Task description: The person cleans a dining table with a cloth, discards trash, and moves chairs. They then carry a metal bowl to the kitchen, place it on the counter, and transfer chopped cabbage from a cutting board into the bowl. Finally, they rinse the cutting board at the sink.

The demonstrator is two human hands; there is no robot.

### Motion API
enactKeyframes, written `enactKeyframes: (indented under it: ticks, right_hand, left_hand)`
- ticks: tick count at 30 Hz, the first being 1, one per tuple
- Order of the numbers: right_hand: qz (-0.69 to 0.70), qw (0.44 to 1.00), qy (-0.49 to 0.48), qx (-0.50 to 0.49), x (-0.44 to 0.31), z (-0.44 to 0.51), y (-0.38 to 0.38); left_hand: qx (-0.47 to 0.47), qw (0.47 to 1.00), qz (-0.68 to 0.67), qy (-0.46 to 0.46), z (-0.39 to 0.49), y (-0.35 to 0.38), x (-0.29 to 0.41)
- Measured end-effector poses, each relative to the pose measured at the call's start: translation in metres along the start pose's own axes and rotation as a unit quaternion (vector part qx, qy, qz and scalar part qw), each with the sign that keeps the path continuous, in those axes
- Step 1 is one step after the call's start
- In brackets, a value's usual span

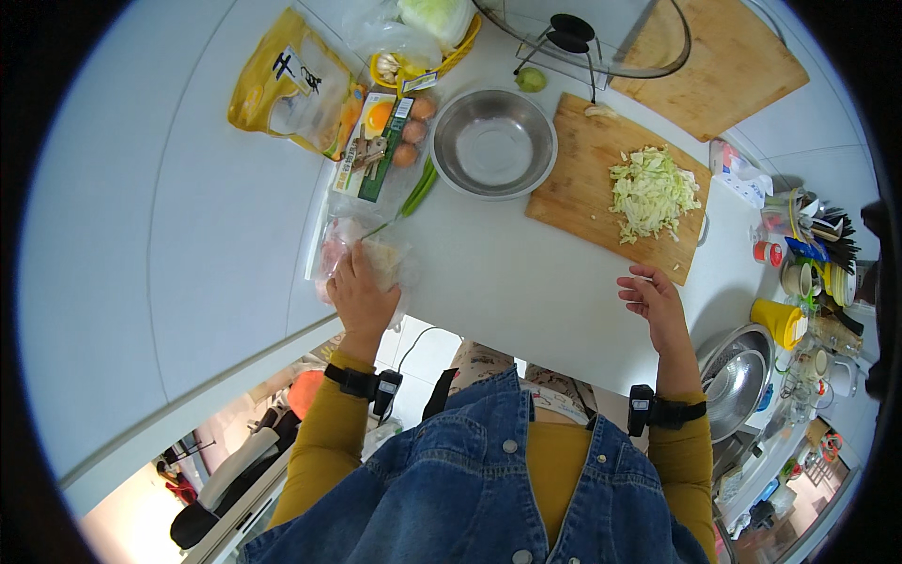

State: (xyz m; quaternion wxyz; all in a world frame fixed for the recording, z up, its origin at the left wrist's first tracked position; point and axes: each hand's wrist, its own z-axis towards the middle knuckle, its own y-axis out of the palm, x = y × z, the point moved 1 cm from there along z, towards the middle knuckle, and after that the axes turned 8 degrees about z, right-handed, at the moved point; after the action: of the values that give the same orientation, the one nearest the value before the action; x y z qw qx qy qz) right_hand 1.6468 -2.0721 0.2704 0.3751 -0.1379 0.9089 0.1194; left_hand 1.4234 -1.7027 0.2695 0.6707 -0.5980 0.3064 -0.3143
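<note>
My left hand (364,295) lies over clear plastic bags at the counter's left edge. One bag holds pink raw meat (336,248); a pale food in a clear bag (382,262) sits beside it. Whether the fingers grip the plastic is hard to see. Nothing is in my right hand (655,299), which hovers with parted fingers near the front corner of the wooden cutting board (574,180). Chopped cabbage (653,192) is heaped on that board. Left of it stands a steel bowl (493,143) with no food in it. Green onion stalks (421,189) lie between bowl and bags.
Behind the bags are an egg carton (372,141), a yellow food pouch (292,92) and a yellow basket (461,56) with cabbage and garlic. A glass lid (634,67) and another board (712,63) stand at the back. Steel colanders (740,381) sit right of my right forearm.
</note>
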Motion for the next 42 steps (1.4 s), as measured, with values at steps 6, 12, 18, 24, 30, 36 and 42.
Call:
enactKeyframes:
  ticks: [6,12,18,24,30,36,42]
  right_hand:
    - [0.005,1.000,-0.013,0.000,-0.001,-0.003,-0.008]
    - [0.007,1.000,-0.018,0.005,-0.006,-0.007,-0.012]
    - [0.006,0.999,-0.021,0.035,-0.005,-0.020,-0.028]
    - [0.036,0.996,-0.041,0.065,-0.008,-0.026,-0.050]
    - [0.064,0.993,-0.081,0.065,-0.006,-0.033,-0.062]
    - [0.111,0.987,-0.064,0.097,-0.008,-0.028,-0.072]
    - [0.145,0.979,-0.098,0.107,-0.004,-0.020,-0.085]
  left_hand:
    - [0.119,0.989,-0.069,0.053,0.043,-0.016,0.010]
    - [0.109,0.991,-0.077,-0.018,0.141,0.010,0.003]
    - [0.064,0.991,-0.081,-0.080,0.166,0.022,-0.011]
    - [0.063,0.969,-0.196,-0.135,0.176,0.029,-0.041]
    - [0.085,0.988,-0.111,-0.063,0.183,0.013,0.004]
    - [0.247,0.951,-0.135,0.126,0.161,-0.038,0.093]
    - [0.103,0.918,-0.309,0.226,0.120,-0.043,0.201]
